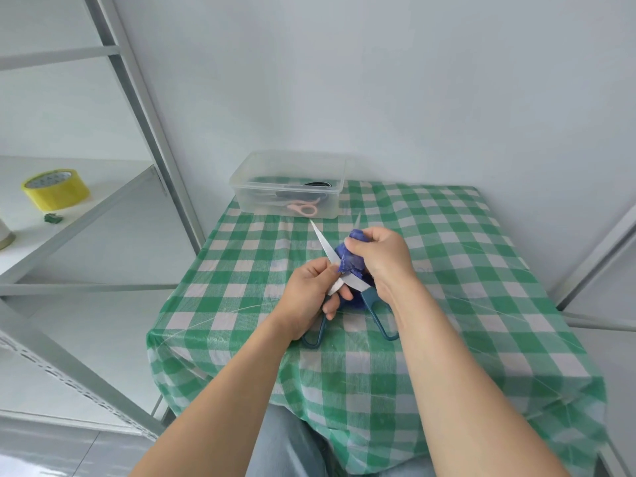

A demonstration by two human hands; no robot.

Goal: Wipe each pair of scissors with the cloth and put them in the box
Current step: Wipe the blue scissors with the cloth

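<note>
Teal-handled scissors (377, 313) are spread open over the middle of the checked table. My left hand (311, 297) grips them near the pivot, one bare blade pointing up and left. My right hand (380, 258) holds a bunched blue cloth (349, 259) wrapped round the other blade, whose tip sticks out above the cloth. At the table's far edge stands a clear plastic box (241, 187). Inside it lie pink-handled scissors (303, 208) and a dark pair, partly hidden by the box wall.
A green-and-white checked cloth covers the table (464, 270), which stands against a white wall. A grey metal shelf (86, 208) on the left carries a yellow tape roll (55, 189) and a small green scrap.
</note>
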